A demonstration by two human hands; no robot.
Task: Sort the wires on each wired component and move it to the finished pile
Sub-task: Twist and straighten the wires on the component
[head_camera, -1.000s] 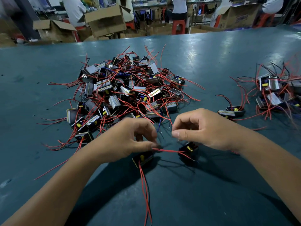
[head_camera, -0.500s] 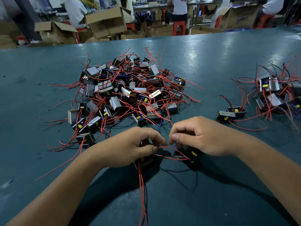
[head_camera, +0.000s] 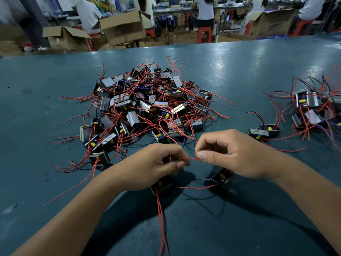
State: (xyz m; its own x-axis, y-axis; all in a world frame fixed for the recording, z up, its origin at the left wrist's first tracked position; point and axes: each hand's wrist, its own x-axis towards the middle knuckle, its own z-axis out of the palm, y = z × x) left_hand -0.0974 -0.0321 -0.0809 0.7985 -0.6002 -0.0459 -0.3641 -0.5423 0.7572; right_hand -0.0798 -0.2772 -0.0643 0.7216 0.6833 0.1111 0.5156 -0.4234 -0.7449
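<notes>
- Near the table [head_camera: 239,209] edge, between both hands – a short red wire [head_camera: 191,158], pinched at one end by the left hand [head_camera: 153,169], at the other by the right hand [head_camera: 232,154].
- Under the left hand, one component [head_camera: 160,186], red leads trailing toward the viewer; under the right, a second component [head_camera: 222,177], bare wire tips showing beside it.
- Behind the hands, the unsorted heap [head_camera: 145,109]; far right, the finished pile [head_camera: 311,111], with a pair [head_camera: 263,132] lying between.
- Likely risks – too hard a tug on the pinched wire, straining its joint; loose leads snagging on the heap's strands just behind and dragging pieces along; leads of the two components crossing and tangling again while moved to the right.
</notes>
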